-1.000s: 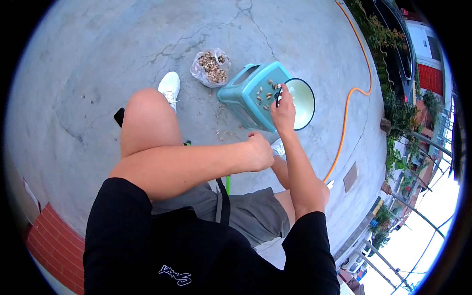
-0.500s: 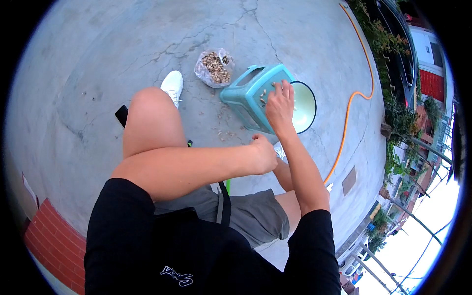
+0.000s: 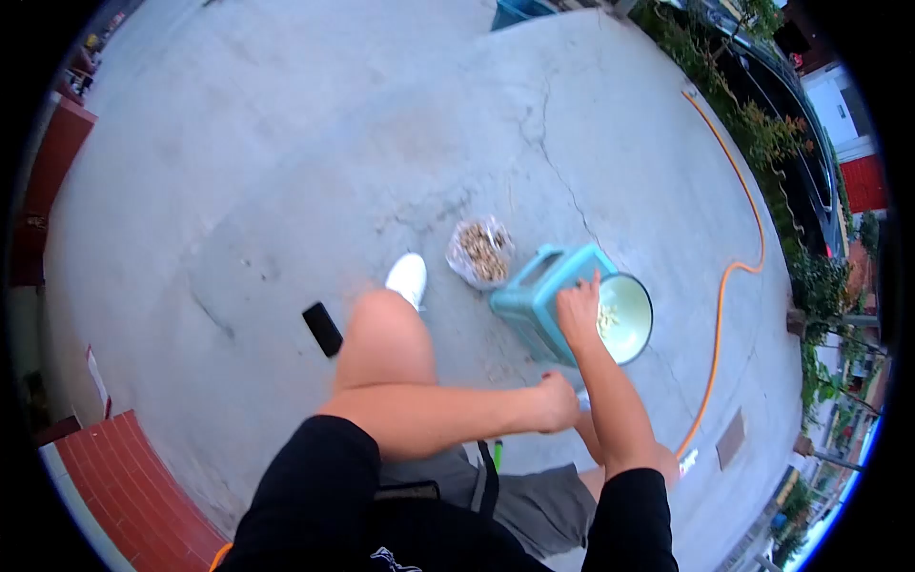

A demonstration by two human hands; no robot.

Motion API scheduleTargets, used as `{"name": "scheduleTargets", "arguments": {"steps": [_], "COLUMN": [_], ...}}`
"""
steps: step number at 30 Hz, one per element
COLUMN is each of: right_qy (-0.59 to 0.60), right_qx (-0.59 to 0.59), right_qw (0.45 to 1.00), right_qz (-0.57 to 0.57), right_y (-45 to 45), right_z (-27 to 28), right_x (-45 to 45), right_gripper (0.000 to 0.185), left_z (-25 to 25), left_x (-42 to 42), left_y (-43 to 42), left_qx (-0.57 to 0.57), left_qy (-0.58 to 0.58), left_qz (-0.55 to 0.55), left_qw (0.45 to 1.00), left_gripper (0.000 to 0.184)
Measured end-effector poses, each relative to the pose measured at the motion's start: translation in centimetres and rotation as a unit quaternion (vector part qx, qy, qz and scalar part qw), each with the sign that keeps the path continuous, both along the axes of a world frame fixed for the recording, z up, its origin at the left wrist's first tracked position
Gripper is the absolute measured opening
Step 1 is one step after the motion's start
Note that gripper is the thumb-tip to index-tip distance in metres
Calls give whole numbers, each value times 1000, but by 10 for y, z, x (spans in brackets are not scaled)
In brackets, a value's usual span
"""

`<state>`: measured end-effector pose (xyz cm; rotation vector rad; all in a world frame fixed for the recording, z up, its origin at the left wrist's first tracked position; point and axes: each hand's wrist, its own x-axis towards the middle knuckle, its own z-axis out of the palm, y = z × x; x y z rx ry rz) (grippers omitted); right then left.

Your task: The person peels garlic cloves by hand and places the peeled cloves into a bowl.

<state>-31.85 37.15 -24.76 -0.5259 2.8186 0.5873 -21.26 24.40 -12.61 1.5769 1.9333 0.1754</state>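
My right hand is over the top of the turquoise plastic stool, beside the rim of a pale green, dark-rimmed bowl. One finger sticks out and the others are curled; whatever they grip is hidden. Small pale pieces lie in the bowl. My left hand is closed nearer my body, below the stool, its contents hidden. A clear plastic bag of small brown nut-like pieces stands on the ground left of the stool.
A black phone lies on the concrete left of my knee, near my white shoe. An orange hose runs along the right. Plants and a dark car are beyond it. Red tiles are at lower left.
The view has shifted, so the stool, bowl and bag appear lower and farther right. My right hand has moved from the bowl's rim over the stool top. My left hand stays closed.
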Motion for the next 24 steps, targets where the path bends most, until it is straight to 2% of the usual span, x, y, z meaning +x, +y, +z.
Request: {"name": "scheduleTargets", "arguments": {"steps": [2,8,10,14,17,20,21,23,24], "right_qy": [26,30,37,58,113,167,168,171,155], "right_qx": [-39,-21,-58,-102,-172,-312,-314,-510,-561], "right_qw": [999,999,998,993,978,935,935,832,795], "right_qz": [1,-5,-2,7,19,-11,-10,-138,-171], "right_y": [5,-1,0,3,-7,-15,-12,1,14], "right_z": [-8,12,8,11,26,78,91,112,119], "right_x": [1,1,-2,-3,-6,-1,4,17,25], "right_gripper": [16,15,15,14,9,7,7,7,7], "left_z": [-3,-7,-11,-13,-16,-17,-15,-8,-1], "left_x": [1,-1,-1,-3,-5,-11,-15,-25,-31], "left_y": [3,0,-3,-1,-4,-3,-4,-5,-7], "left_qx": [2,12,53,43,44,51,66,79,99], "left_qy": [-2,29,28,28,20,18,24,30,34], "left_qz": [-2,-22,-19,-36,1,-11,7,26,53], "left_qw": [1000,999,998,998,999,998,998,996,993], "left_gripper": [22,18,16,13,11,12,11,11,10]}}
